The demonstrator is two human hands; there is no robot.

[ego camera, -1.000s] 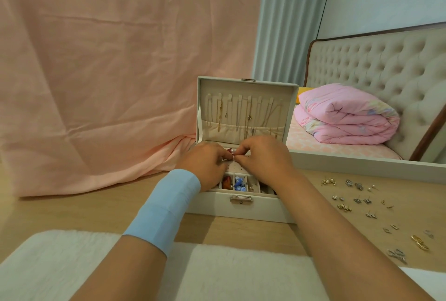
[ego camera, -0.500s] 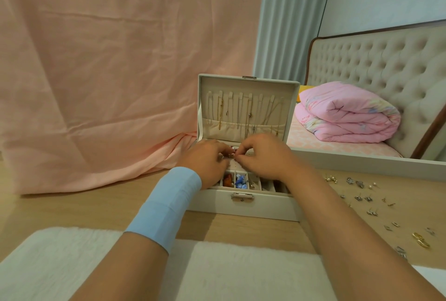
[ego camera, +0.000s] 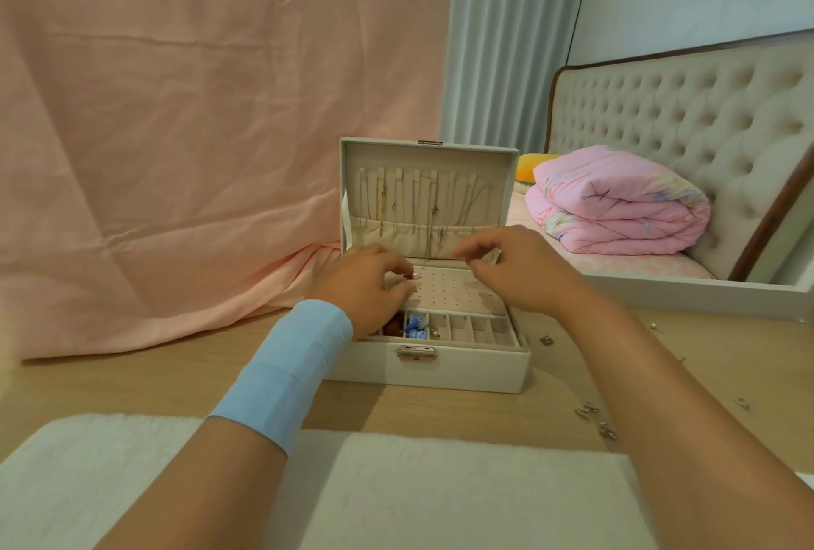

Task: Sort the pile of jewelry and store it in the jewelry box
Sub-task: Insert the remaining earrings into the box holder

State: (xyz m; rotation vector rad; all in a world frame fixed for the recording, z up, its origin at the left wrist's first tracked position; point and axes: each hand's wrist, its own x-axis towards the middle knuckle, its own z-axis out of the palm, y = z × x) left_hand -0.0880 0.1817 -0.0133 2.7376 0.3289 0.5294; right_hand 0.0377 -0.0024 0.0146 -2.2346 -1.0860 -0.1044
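The white jewelry box (ego camera: pixel 462 366) stands open on the wooden table, with thin necklaces (ego camera: pixel 429 214) hanging inside its raised lid. My left hand (ego camera: pixel 370 285) hovers over the left end of the dotted earring pad (ego camera: pixel 453 291) and pinches a small pearl earring (ego camera: pixel 414 275) against it. My right hand (ego camera: pixel 511 267) floats over the pad's right side with loosely curled fingers, and I see nothing in it. A blue piece (ego camera: pixel 416 326) and a reddish piece (ego camera: pixel 392 326) lie in the front compartments. Small loose jewelry pieces (ego camera: pixel 588 410) are scattered on the table to the right, partly hidden by my right forearm.
A white fluffy mat (ego camera: pixel 396 492) covers the near table edge. Pink cloth (ego camera: pixel 176 131) hangs behind and to the left of the box. A bed with a folded pink duvet (ego camera: pixel 616 206) and a tufted headboard lies beyond the table on the right.
My hands were joined at the pad; now they are apart, the right hand pulled back to the right. The left hand stays at the pad with the earring.
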